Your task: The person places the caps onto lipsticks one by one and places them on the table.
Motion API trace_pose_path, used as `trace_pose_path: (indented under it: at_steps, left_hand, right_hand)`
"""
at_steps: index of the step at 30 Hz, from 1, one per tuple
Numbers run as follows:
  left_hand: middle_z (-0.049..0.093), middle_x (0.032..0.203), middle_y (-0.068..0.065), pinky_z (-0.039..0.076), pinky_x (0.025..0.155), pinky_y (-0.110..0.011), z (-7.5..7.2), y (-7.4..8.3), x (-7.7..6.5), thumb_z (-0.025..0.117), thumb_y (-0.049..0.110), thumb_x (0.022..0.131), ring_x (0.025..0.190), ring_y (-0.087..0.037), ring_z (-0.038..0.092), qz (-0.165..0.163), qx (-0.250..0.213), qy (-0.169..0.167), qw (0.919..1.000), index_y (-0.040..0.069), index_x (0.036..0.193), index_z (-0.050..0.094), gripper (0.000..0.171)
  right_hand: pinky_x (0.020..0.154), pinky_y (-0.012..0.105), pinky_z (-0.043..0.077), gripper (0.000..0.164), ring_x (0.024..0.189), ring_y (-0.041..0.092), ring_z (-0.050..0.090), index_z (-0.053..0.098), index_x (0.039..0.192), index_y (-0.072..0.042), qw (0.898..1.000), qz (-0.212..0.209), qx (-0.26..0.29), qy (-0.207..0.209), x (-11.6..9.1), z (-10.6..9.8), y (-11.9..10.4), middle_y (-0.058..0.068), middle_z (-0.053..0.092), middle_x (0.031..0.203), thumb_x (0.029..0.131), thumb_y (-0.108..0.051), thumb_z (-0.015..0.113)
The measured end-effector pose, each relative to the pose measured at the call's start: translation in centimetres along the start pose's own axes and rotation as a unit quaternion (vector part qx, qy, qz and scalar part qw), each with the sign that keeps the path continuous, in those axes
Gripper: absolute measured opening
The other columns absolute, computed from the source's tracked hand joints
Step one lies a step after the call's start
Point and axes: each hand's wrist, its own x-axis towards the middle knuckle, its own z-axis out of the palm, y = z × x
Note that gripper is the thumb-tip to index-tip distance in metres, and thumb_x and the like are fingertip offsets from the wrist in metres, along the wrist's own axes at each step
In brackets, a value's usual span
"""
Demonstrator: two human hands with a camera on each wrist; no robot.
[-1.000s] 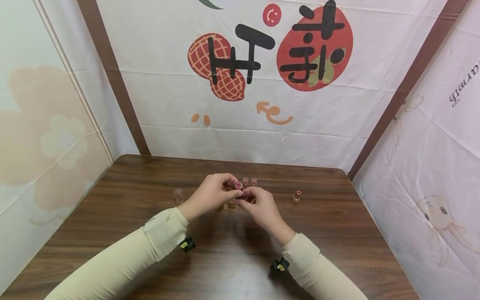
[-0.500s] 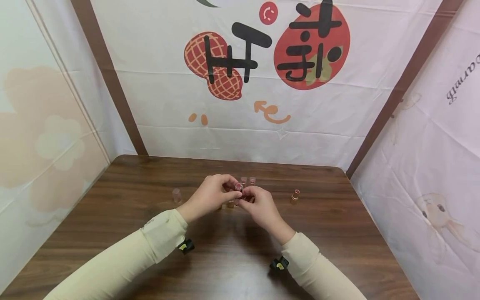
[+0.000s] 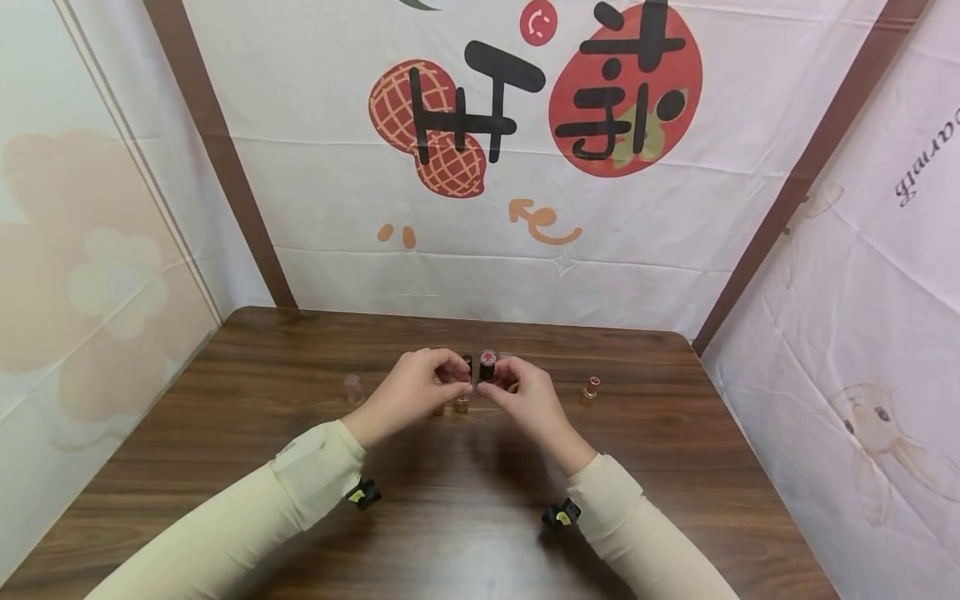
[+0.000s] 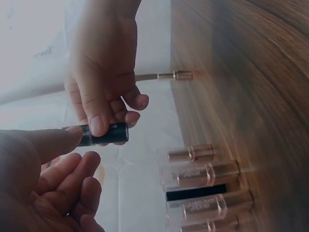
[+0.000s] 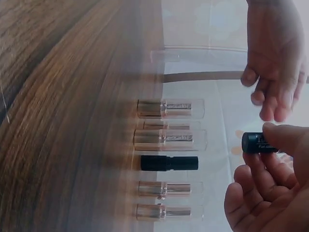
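My right hand point(image 3: 525, 400) pinches a small black lipstick point(image 3: 487, 367) between thumb and fingers. Its upward end is pale with a red pattern, and white lettering runs along its side. To the left, my left hand point(image 3: 420, 387) is apart from it, fingers loosely curved around nothing. In the right wrist view, the left fingertips point(image 5: 279, 115) hang just above the held lipstick. Beyond the hands, a second black lipstick point(image 5: 169, 163) stands upright on the table, narrower in its upper half. Gold lipsticks under clear caps point(image 5: 169, 140) stand on both sides of it.
A gold lipstick without a clear cap point(image 3: 591, 390) stands alone on the right of the wooden table point(image 3: 645, 467). Off to the left stands a loose clear cap point(image 3: 353, 389). A printed white cloth point(image 3: 337, 275) hangs behind the table's far edge.
Both hands were together on the black lipstick. The left hand has let go and drawn slightly left, while the right hand keeps hold, and the standing black lipstick shows between them.
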Motion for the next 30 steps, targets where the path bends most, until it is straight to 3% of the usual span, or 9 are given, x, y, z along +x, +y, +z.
trace_pose_path:
  at_steps: [5,11,20,30]
  left_hand:
    - [0.071,0.094,0.007,0.054,0.072,-0.032,-0.5,-0.8,-1.0,0.079,0.025,0.091,0.081,-0.011,0.064,-0.002,0.017,-0.003,0.9999,0.015,0.105,0.074,0.017]
    - [0.070,0.099,0.007,0.054,0.082,-0.039,-1.5,-1.4,-2.6,0.078,0.026,0.092,0.091,-0.012,0.062,0.002,0.051,0.005,0.9987,0.018,0.106,0.074,0.016]
    - [0.071,0.099,0.007,0.053,0.083,-0.042,-1.8,-3.4,-4.3,0.080,0.026,0.091,0.091,-0.014,0.062,-0.017,0.054,0.011,0.9984,0.017,0.104,0.073,0.017]
    - [0.072,0.099,0.004,0.053,0.084,-0.041,-3.0,-5.4,-5.3,0.079,0.023,0.092,0.090,-0.013,0.064,-0.024,0.065,0.017,0.9975,0.017,0.105,0.072,0.016]
  right_hand:
    - [0.071,0.029,0.054,0.020,0.081,0.013,0.063,0.070,0.101,-0.013,1.000,0.030,0.004,0.005,0.5,0.2,0.7,-0.002,0.070,0.090,0.088,-0.021,0.083]
    - [0.074,0.033,0.054,0.021,0.083,0.014,0.063,0.069,0.100,-0.012,0.999,0.053,-0.009,0.004,1.4,1.2,2.0,-0.001,0.072,0.093,0.088,-0.023,0.083]
    - [0.079,0.036,0.055,0.023,0.089,0.014,0.065,0.069,0.103,-0.013,0.992,0.109,-0.040,-0.041,1.5,2.7,3.8,-0.001,0.071,0.098,0.089,-0.026,0.082]
    - [0.078,0.037,0.053,0.022,0.084,0.015,0.064,0.069,0.097,-0.010,0.985,0.156,-0.060,-0.036,2.4,3.1,4.3,0.000,0.070,0.091,0.085,-0.021,0.085]
